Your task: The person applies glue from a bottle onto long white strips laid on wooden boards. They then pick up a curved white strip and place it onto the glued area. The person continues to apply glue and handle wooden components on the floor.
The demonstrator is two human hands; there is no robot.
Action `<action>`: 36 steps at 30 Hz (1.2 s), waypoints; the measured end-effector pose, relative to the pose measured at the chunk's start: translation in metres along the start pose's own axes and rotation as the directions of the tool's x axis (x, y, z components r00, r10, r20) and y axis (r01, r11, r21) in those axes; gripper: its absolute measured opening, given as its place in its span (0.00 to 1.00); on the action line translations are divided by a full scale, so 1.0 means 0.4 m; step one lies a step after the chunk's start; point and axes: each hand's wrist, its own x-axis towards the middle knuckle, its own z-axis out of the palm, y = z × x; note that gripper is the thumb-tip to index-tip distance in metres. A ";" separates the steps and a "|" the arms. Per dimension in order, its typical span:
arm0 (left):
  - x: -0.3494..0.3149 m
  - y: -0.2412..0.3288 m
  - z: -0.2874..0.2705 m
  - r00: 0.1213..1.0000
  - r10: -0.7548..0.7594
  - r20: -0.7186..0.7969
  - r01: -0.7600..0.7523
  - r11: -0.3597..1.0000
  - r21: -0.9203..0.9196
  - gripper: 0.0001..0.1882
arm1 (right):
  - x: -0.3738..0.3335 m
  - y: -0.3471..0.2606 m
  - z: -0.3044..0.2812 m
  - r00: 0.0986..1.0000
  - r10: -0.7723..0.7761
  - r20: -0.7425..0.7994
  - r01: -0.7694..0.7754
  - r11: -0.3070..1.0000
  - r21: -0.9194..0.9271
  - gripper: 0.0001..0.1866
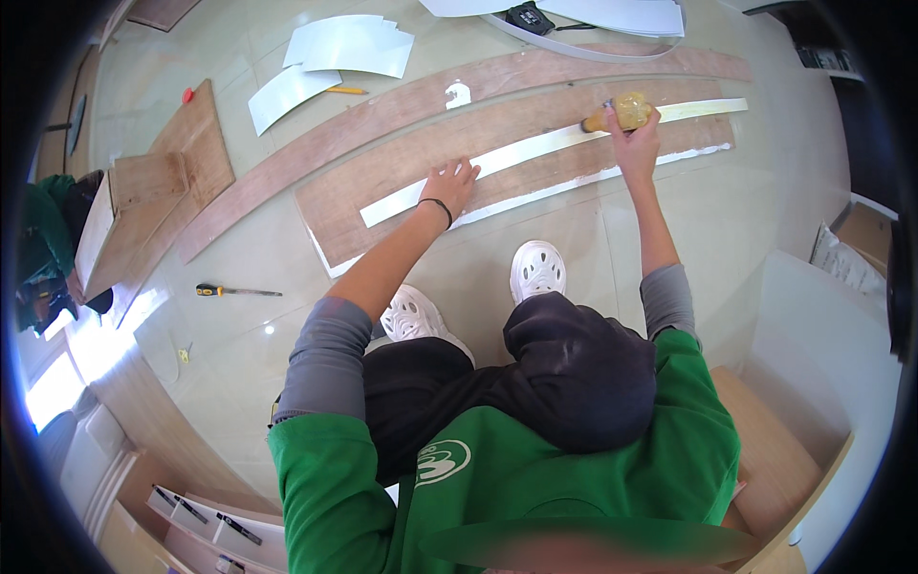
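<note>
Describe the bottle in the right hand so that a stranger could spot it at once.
On the tiled floor, find the wide brown board with one long white strip along it. Follow the strip toward its right end, where the right hand grips the bottle. Rounded and yellowish with a darker tip, it stands out from the flat strip and board.

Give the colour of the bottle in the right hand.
The bottle is amber-yellow, best seen in the head view.

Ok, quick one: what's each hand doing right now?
Left hand: open, resting on the white strip.
Right hand: closed, holding the yellow bottle.
</note>
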 end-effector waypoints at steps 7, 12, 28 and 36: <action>0.006 0.004 -0.006 1.000 -0.006 0.024 0.005 1.000 0.025 0.41 | -0.012 -0.025 0.009 1.000 0.002 0.031 -0.002 1.000 -0.003 0.36; 0.005 0.006 0.005 1.000 -0.015 0.000 0.015 1.000 0.007 0.39 | 0.025 0.017 -0.014 0.999 0.031 -0.034 -0.031 0.999 -0.007 0.36; 0.003 0.008 0.024 0.999 -0.019 -0.039 0.020 1.000 0.018 0.35 | -0.045 0.020 -0.040 0.999 0.031 -0.019 -0.030 0.999 0.027 0.35; -0.008 0.015 0.025 0.999 -0.027 -0.031 0.028 0.999 0.033 0.35 | -0.059 0.027 -0.020 0.989 0.110 -0.096 -0.113 0.993 -0.023 0.35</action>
